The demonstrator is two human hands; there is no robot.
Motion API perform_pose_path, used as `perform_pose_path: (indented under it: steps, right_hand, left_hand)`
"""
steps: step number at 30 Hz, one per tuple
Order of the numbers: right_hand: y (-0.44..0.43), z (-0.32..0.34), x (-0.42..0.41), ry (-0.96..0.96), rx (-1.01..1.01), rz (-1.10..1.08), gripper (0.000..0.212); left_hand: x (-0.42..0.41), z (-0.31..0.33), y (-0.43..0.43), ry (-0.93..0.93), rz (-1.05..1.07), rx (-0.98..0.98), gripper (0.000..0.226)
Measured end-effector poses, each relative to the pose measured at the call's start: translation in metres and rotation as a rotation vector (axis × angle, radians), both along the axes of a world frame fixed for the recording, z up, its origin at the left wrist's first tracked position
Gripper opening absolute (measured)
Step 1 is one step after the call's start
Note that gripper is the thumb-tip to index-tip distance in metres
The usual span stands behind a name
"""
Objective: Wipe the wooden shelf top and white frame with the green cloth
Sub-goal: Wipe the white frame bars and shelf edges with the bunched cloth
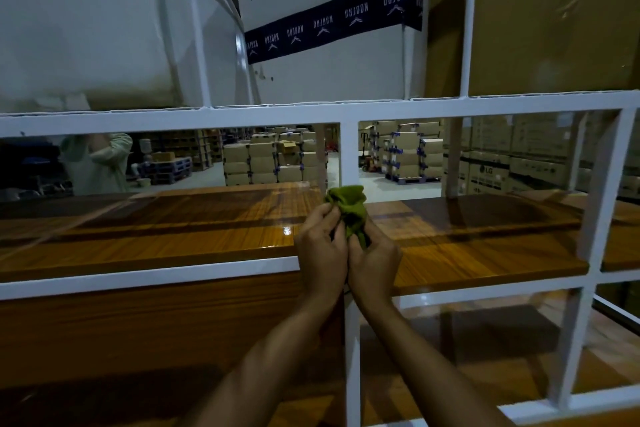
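The fingers (329,218) of both hands were curled shut around one bunched green cloth (348,206), which stuck up between them. The left hand (322,250) and right hand (374,256) pressed side by side, forearms reaching forward together, over the front edge of the wooden shelf top (173,218), at the white frame (207,116).

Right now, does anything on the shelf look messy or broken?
Nothing looks broken or spilled. The green cloth is bunched up between the left hand and right hand, above the glossy wooden shelf top. The white frame looks straight.
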State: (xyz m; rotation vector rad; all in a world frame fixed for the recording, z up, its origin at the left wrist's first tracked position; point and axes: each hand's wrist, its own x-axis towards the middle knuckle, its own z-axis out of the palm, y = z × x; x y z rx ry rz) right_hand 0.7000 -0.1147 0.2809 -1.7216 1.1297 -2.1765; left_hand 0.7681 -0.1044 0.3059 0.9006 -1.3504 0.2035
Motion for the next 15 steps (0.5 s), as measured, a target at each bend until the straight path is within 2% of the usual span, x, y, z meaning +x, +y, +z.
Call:
perform_pose_path:
  steps: [7,10,15]
  right_hand:
    - [0.0,-0.048,-0.004,0.022,0.063,-0.008,0.018]
    - [0.003,-0.071,-0.009,0.109,0.043,-0.043,0.02]
    - [0.002,-0.082,-0.02,0.324,-0.04,-0.184,0.019]
  left_hand:
    - [-0.003,-0.042,-0.002,-0.167,0.04,0.017,0.034]
    - [0.001,-0.062,-0.003,-0.352,0.053,-0.056,0.037]
    - [0.008,-0.08,-0.01,-0.515,0.038,-0.129,0.039]
